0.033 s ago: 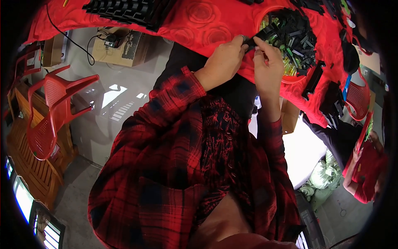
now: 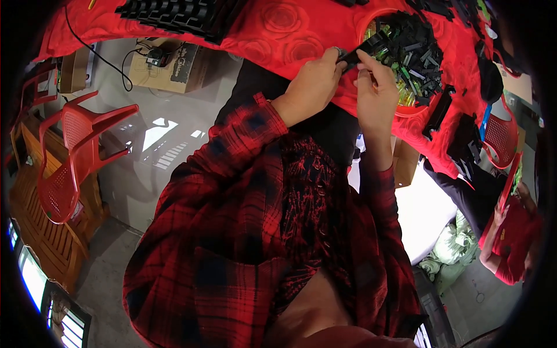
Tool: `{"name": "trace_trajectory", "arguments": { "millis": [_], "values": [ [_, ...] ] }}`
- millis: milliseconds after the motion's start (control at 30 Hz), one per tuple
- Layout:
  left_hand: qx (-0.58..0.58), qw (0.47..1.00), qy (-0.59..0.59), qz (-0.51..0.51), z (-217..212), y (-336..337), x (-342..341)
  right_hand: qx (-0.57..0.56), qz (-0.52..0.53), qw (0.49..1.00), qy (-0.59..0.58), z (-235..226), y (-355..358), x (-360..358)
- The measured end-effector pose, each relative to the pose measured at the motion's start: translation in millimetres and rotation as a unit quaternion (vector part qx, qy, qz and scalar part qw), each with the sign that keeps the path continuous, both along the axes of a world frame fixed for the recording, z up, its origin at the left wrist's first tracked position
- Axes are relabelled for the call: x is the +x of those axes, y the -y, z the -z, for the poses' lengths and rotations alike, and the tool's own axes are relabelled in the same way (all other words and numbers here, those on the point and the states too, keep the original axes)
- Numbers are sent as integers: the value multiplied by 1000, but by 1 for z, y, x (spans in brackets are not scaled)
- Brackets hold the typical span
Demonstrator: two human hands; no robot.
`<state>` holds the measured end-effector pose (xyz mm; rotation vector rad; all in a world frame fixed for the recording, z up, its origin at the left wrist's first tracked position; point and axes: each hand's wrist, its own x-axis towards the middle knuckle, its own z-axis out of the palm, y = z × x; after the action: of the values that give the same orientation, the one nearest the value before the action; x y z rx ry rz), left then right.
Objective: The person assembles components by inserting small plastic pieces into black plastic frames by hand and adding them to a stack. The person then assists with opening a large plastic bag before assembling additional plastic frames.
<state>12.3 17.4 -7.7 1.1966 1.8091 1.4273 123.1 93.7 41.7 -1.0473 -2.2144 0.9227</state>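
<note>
A: Black plastic strip (image 2: 366, 47), long and narrow, sits pinched between both hands, just above the near edge of the red rose-patterned tablecloth (image 2: 272, 26).

B: Start nearest. What lies closest to the camera?

A: Red and black plaid sleeves run up from the lower edge, over a dark patterned top. From them, the left hand (image 2: 310, 87) curls closed around the near end of the strip, knuckles up.

B: And the other?

A: The right hand (image 2: 374, 93) stands upright just beside it, thumb and fingertips nipping the strip from the right. The 2 hands nearly touch.

B: What is right beyond the strip?

A: An orange bowl (image 2: 413, 109), round, heaped with small black parts and some yellow-green ones. The strip's far end points over its rim.

B: Farther on the cloth?

A: More loose black pieces (image 2: 441, 113) lie to the right of the bowl, and a black keyboard (image 2: 174, 14) lies at the far left of the table.

B: Off the table?

A: On the pale floor to the left, a red plastic chair (image 2: 69, 156) stands near a wooden bench (image 2: 35, 226), and a cardboard box (image 2: 165, 64) with a cable sits under the table edge. At the right rim, another person in red (image 2: 513, 243) sits low, well apart.
</note>
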Motion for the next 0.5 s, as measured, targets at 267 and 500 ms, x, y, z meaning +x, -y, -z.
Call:
{"name": "trace_trajectory", "arguments": {
  "millis": [267, 500],
  "values": [
    [-45, 993, 111, 0, -8, 0, -4, 5, 93, 991, -95, 5, -4, 8],
    [-53, 982, 179, 19, -12, 1, 2, -161, 115, 964, -180, -11, -1, -9]
  ]
}}
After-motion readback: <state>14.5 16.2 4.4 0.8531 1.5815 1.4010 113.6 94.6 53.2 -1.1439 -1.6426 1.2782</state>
